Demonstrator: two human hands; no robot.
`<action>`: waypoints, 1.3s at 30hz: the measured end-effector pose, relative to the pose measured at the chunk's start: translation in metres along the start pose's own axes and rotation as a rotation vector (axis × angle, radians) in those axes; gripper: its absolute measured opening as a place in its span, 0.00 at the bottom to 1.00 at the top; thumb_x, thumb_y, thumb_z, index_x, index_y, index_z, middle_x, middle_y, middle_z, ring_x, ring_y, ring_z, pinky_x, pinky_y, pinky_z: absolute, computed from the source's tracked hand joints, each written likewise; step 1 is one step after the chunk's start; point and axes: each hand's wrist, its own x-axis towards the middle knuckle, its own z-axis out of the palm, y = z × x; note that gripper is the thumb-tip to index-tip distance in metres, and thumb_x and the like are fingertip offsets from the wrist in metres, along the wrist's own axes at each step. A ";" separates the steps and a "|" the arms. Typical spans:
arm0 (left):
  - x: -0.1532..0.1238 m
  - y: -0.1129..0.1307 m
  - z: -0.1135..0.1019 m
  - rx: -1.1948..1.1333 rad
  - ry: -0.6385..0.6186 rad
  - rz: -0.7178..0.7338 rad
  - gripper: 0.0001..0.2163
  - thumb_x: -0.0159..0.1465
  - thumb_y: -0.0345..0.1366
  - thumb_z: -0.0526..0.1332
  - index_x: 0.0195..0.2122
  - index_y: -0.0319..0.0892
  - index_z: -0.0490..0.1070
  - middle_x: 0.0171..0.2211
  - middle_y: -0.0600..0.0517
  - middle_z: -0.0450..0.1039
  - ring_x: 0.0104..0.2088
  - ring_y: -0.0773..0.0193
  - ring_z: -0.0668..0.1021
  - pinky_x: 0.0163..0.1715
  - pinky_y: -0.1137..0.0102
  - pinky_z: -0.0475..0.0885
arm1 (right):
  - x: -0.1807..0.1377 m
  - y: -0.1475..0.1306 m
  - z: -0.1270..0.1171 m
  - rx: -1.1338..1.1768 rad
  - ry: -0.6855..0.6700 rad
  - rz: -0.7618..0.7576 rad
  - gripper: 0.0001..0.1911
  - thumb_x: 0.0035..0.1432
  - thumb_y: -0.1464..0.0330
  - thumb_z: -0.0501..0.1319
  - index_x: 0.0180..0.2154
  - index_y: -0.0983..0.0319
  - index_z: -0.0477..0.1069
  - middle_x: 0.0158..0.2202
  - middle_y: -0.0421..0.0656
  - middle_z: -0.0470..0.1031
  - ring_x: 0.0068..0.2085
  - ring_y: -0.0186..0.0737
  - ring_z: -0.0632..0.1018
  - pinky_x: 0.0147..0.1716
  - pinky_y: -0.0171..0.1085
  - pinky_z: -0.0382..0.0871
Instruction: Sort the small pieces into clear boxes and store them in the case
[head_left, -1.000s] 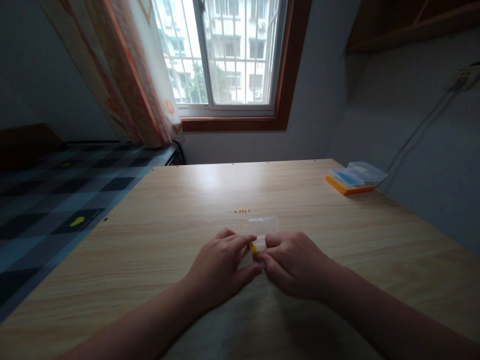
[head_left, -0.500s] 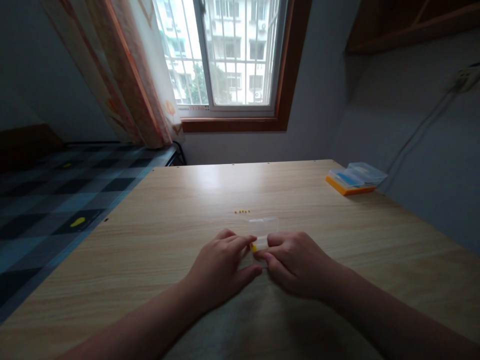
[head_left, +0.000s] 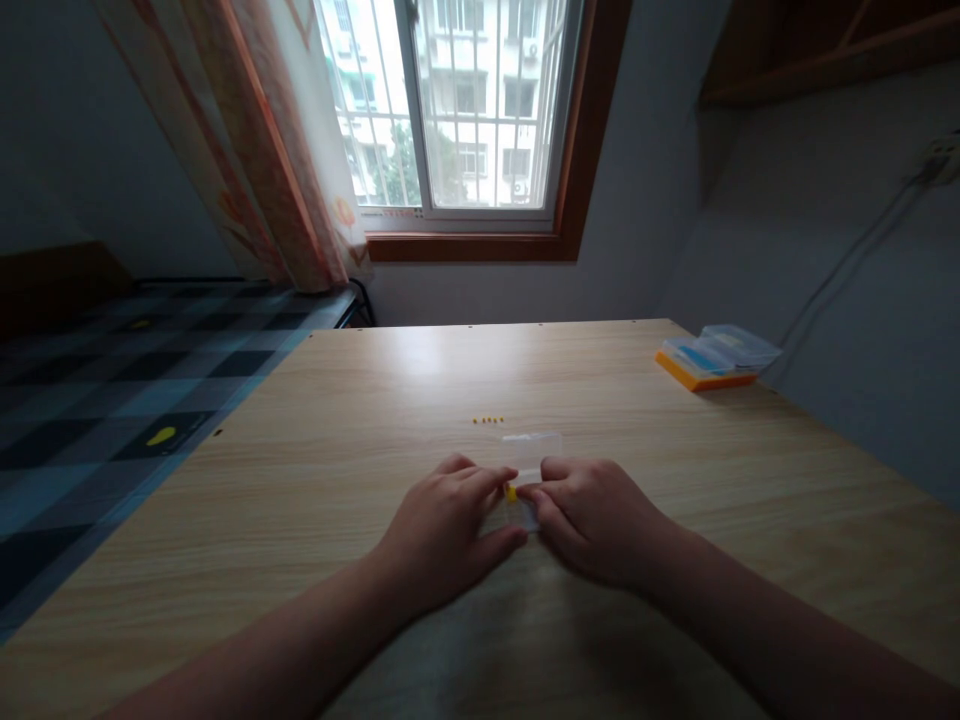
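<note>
A small clear plastic box (head_left: 532,450) with its lid raised sits on the table between my hands. My left hand (head_left: 455,520) grips its left side, fingertips at the far edge and thumb at the near edge. Small yellow pieces (head_left: 512,493) lie inside the box, close to my left fingertips; their exact kind is too small to tell. My right hand (head_left: 600,515) is over the right side of the box, fingers curled, with the index fingertip touching the yellow pieces. Whether anything is between its thumb and fingers is hidden.
Several tiny yellow pieces (head_left: 489,420) lie in a row beyond the box. A clear case with an orange base (head_left: 705,380) stands at the table's (head_left: 300,450) right back edge. A checked bed (head_left: 180,390) adjoins on the left, and a window (head_left: 480,120) is ahead.
My right index finger has shifted up slightly, from in front of the yellow pieces to beside them. My left hand keeps its hold on the box. The view has moved slightly.
</note>
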 end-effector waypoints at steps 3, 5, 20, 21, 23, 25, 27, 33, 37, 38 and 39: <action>0.000 0.001 0.000 -0.004 -0.002 -0.001 0.22 0.60 0.41 0.69 0.55 0.41 0.73 0.40 0.47 0.80 0.46 0.49 0.76 0.45 0.56 0.74 | 0.000 0.000 0.001 0.001 -0.001 0.001 0.20 0.69 0.67 0.50 0.29 0.62 0.75 0.28 0.40 0.69 0.27 0.31 0.65 0.30 0.37 0.49; 0.000 0.001 0.000 -0.007 -0.001 -0.003 0.22 0.60 0.40 0.69 0.54 0.41 0.73 0.40 0.48 0.81 0.46 0.49 0.76 0.45 0.57 0.74 | 0.000 0.001 0.002 -0.001 0.000 0.000 0.20 0.69 0.66 0.50 0.28 0.62 0.75 0.28 0.40 0.69 0.27 0.31 0.65 0.30 0.37 0.49; -0.001 0.001 -0.001 -0.018 0.002 -0.009 0.22 0.60 0.41 0.69 0.55 0.42 0.73 0.41 0.48 0.81 0.47 0.49 0.77 0.45 0.57 0.74 | -0.005 0.004 0.004 0.137 0.030 -0.073 0.19 0.67 0.68 0.50 0.24 0.63 0.69 0.26 0.38 0.65 0.27 0.30 0.65 0.30 0.36 0.51; -0.001 0.001 -0.001 -0.019 0.001 -0.011 0.22 0.60 0.41 0.69 0.55 0.41 0.74 0.41 0.48 0.81 0.47 0.49 0.77 0.45 0.57 0.74 | -0.004 0.004 0.005 0.138 0.021 -0.072 0.19 0.67 0.68 0.50 0.24 0.63 0.68 0.26 0.38 0.66 0.27 0.29 0.64 0.30 0.36 0.51; -0.001 0.001 -0.001 -0.021 0.000 -0.011 0.22 0.60 0.41 0.69 0.55 0.41 0.74 0.41 0.48 0.81 0.47 0.49 0.77 0.46 0.57 0.74 | -0.004 0.004 0.005 0.136 0.016 -0.066 0.19 0.67 0.68 0.50 0.24 0.63 0.68 0.26 0.38 0.66 0.27 0.29 0.65 0.30 0.36 0.51; -0.001 0.001 0.000 -0.023 0.001 -0.011 0.22 0.61 0.42 0.69 0.55 0.41 0.74 0.42 0.48 0.81 0.47 0.49 0.76 0.46 0.57 0.74 | -0.003 0.004 0.004 0.134 0.017 -0.062 0.19 0.67 0.68 0.51 0.24 0.63 0.68 0.26 0.38 0.66 0.27 0.29 0.65 0.30 0.36 0.51; -0.001 0.000 0.000 -0.022 0.000 -0.009 0.22 0.60 0.41 0.69 0.55 0.41 0.73 0.43 0.48 0.81 0.47 0.49 0.76 0.47 0.57 0.74 | -0.003 0.004 0.004 0.134 0.020 -0.061 0.19 0.67 0.68 0.51 0.24 0.63 0.67 0.26 0.39 0.66 0.27 0.29 0.65 0.30 0.35 0.51; 0.000 0.000 0.000 -0.013 0.008 -0.002 0.22 0.60 0.41 0.69 0.55 0.42 0.73 0.42 0.49 0.81 0.47 0.49 0.77 0.46 0.57 0.74 | -0.001 0.004 0.005 0.150 0.023 -0.044 0.20 0.67 0.68 0.50 0.24 0.64 0.68 0.26 0.39 0.66 0.26 0.29 0.65 0.30 0.35 0.51; 0.000 0.000 0.000 -0.015 0.010 0.005 0.22 0.60 0.42 0.69 0.55 0.41 0.73 0.41 0.48 0.81 0.47 0.49 0.77 0.45 0.57 0.74 | -0.001 0.004 0.006 0.143 0.018 -0.038 0.20 0.68 0.68 0.50 0.24 0.64 0.68 0.26 0.39 0.66 0.26 0.29 0.65 0.30 0.35 0.52; 0.000 0.000 0.000 -0.015 0.011 0.005 0.22 0.60 0.42 0.69 0.55 0.41 0.73 0.41 0.48 0.81 0.47 0.49 0.76 0.46 0.57 0.74 | -0.001 0.004 0.005 0.141 0.019 -0.041 0.20 0.67 0.68 0.50 0.24 0.64 0.68 0.26 0.39 0.66 0.26 0.29 0.64 0.30 0.35 0.52; 0.000 0.000 0.001 -0.015 0.011 0.005 0.22 0.60 0.42 0.69 0.55 0.41 0.73 0.42 0.48 0.81 0.47 0.49 0.76 0.46 0.57 0.74 | -0.001 0.004 0.005 0.138 0.020 -0.045 0.20 0.67 0.68 0.50 0.24 0.64 0.68 0.25 0.39 0.66 0.26 0.29 0.64 0.30 0.35 0.52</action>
